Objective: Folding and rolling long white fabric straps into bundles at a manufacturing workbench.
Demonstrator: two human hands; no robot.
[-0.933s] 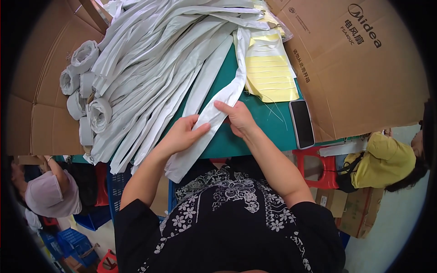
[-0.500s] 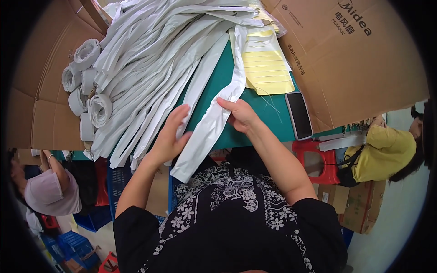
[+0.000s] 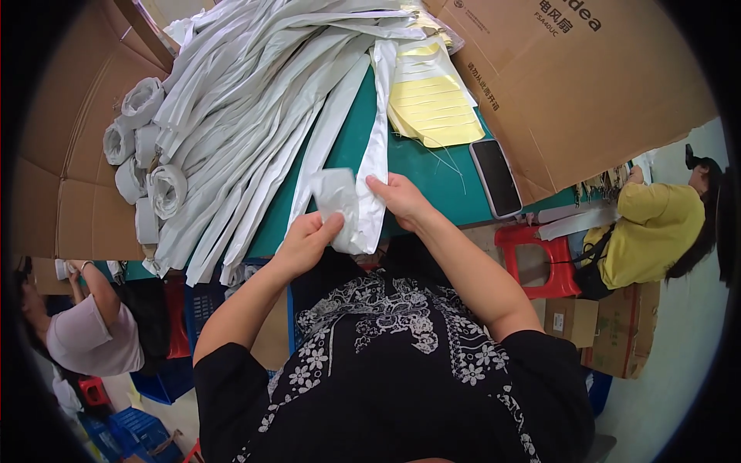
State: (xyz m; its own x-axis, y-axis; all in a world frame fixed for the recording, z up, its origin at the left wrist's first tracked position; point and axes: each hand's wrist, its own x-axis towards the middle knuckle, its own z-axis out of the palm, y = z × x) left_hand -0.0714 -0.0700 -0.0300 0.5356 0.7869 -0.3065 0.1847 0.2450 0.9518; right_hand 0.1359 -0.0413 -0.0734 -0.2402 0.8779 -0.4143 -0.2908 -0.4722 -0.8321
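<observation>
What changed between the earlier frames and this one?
The left hand, which had let go of the white strip, has regripped it; its near end, previously stretched toward the person, is now folded upward. The right hand keeps hold. The rolls and phone stay put.

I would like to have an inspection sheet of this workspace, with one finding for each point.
Surface: green table, largely covered.
Job's things: one white strip in hand; similar strips piled to the left; white rolls beside them.
Clutter: phone and slitted yellow sheet, right side.
Hands: left hand pinches the strip's folded-back, blurred end; right hand holds the strip's right edge.
Cables: nothing seen.
Surroundings: cardboard on both sides, red stool, person in yellow, person in pale top.
</observation>
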